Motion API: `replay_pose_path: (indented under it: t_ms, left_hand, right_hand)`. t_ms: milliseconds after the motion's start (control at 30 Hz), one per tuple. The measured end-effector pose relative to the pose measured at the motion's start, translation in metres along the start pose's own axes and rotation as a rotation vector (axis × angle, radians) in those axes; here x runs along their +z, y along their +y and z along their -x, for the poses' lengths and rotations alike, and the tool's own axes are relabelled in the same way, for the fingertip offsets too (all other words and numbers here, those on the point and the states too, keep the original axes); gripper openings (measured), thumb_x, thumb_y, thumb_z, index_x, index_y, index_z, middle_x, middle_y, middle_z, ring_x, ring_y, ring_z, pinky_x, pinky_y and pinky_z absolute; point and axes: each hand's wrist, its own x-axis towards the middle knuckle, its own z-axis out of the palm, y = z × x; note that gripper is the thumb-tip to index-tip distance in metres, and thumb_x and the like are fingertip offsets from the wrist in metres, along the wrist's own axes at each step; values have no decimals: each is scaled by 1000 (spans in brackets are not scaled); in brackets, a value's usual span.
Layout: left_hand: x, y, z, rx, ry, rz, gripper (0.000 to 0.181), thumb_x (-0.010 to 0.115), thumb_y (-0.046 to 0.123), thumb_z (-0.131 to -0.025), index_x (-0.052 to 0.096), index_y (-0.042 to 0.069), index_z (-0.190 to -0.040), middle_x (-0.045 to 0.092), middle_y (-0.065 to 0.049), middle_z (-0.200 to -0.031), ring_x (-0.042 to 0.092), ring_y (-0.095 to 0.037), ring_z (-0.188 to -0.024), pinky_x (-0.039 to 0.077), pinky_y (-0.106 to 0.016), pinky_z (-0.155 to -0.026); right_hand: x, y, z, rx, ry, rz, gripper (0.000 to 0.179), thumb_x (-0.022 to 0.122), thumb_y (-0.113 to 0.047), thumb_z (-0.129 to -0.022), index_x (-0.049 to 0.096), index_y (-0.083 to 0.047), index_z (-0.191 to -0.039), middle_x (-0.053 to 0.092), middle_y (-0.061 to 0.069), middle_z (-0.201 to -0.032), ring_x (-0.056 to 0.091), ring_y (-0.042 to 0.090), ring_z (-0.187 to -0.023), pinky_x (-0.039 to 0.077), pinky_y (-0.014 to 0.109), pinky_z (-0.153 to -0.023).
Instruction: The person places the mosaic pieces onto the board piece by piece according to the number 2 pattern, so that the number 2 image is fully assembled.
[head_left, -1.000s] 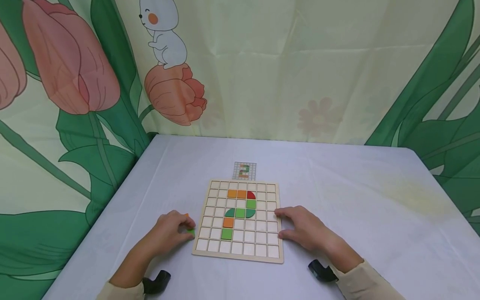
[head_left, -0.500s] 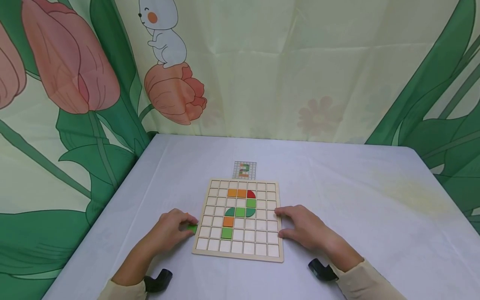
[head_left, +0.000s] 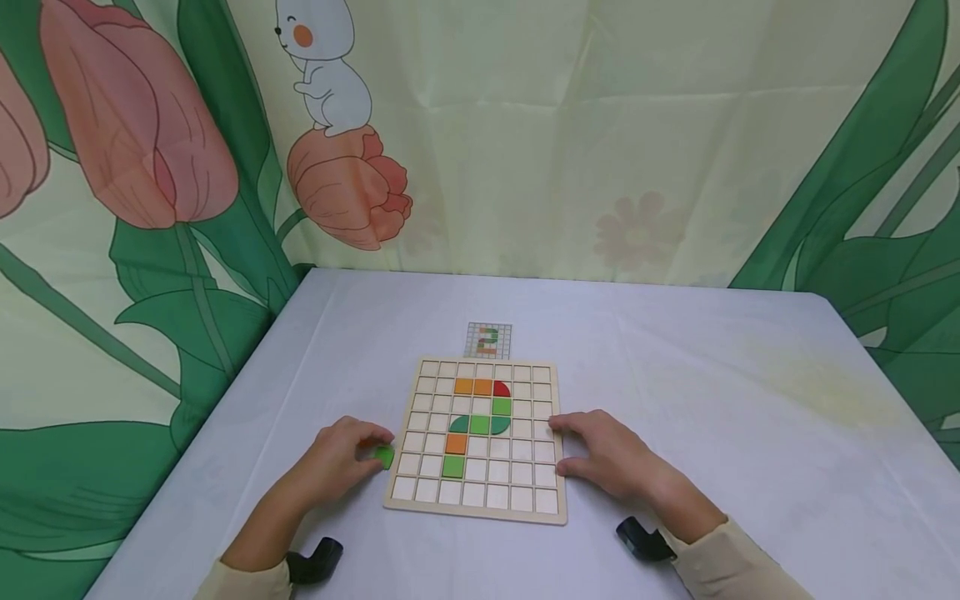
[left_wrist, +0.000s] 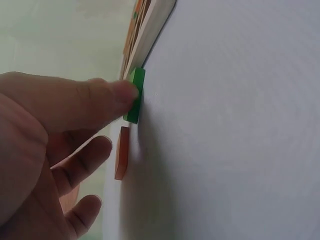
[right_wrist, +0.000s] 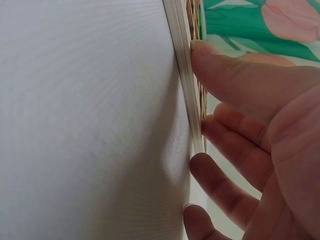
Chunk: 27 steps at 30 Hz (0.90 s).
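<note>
My left hand (head_left: 341,462) is beside the left edge of a wooden grid board (head_left: 512,498), its thumb and index finger pinching a green square tile (head_left: 385,456). In the left wrist view the thumb presses on that green tile (left_wrist: 135,95), and an orange tile (left_wrist: 121,154) lies just beyond; the index finger is hidden there. On the board sit orange tiles (head_left: 456,443), green squares (head_left: 453,467), dark green quarter-rounds (head_left: 500,426) and a red quarter-round (head_left: 501,389). My right hand (head_left: 611,454) rests its thumb and fingertips on the board's right edge, fingers loosely extended.
Behind the board lies a small grid card (head_left: 488,341) with a coloured pattern. A white cloth covers the table (head_left: 675,358). A printed curtain (head_left: 525,142) hangs behind it. Both wrists carry black devices (head_left: 645,542).
The left hand has shifted slightly right and up toward the board with the green tile, which shows more now. An orange tile seen behind the fingers is hidden in the head view. Right hand unchanged.
</note>
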Motion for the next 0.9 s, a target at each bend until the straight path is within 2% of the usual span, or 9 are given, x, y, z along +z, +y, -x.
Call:
replay_pose_path:
  t_ms: [200,467,733,900]
  left_hand:
    - [0,-1,0,-4,-10,-23,29,81,3,-81,74,17,-105,64,7,-100,56,-18,-102,46,-46,-88]
    - [4,1,-3,-19,14,-66,27,82,3,-80,75,14,-104,62,8,-94,54,-15,-95,46,-39,-83]
    - [4,1,-3,5,50,-58,27,84,6,-79,74,10,-105,63,6,-94,54,-16,-94,48,-38,-83]
    - [2,8,-4,23,55,-24,25,83,8,-81,75,13,-104,62,6,-96,54,-16,-95,50,-36,-81]
  right_hand:
    - [0,0,0,-6,-2,-4,55,81,-21,-85,61,-4,-134,61,11,-133,52,35,-126,41,52,-104]
    - [0,0,0,-2,-5,-10,55,80,-22,-85,61,-5,-134,60,10,-134,51,35,-127,41,52,-104]
    - [2,1,-1,10,-3,-10,56,81,-20,-84,61,-4,-134,61,11,-134,51,35,-128,40,52,-105]
    - [2,2,-2,29,-8,-11,56,80,-18,-84,61,-4,-135,60,10,-134,51,34,-129,40,51,-106]
